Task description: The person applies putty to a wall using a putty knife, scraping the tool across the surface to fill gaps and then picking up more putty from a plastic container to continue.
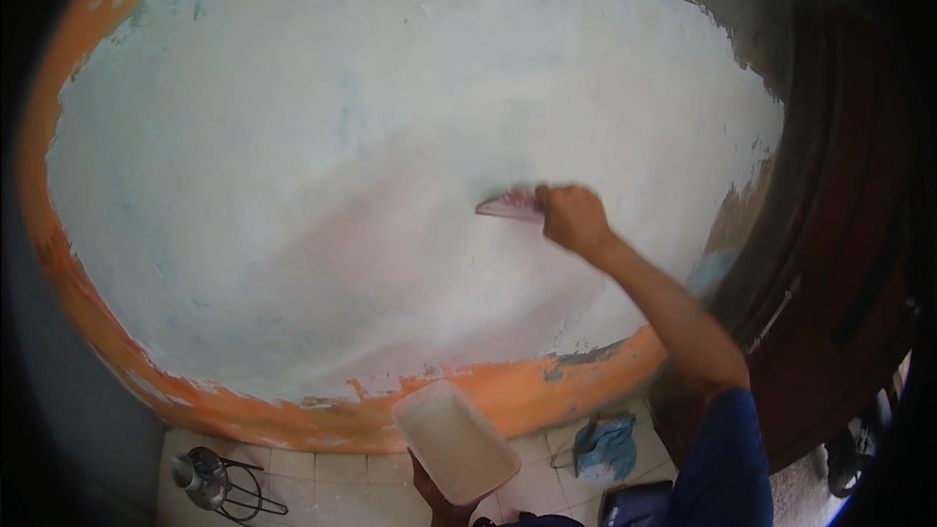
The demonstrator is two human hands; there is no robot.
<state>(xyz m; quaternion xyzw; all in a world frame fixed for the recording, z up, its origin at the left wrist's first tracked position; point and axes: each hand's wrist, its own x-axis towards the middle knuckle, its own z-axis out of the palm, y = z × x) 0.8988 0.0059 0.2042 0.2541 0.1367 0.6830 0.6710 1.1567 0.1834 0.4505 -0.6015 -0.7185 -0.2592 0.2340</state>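
Scraper [511, 205] sits clamped in right hand [574, 218], at white-coated wall [293, 88]. Left hand [429, 498] grips pale tray [441, 389], near side, left of blue cloth [607, 449].

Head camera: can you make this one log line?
right hand: grips flat scraper at white wall patch | left hand: holds pale tray | below: orange border, tiled floor
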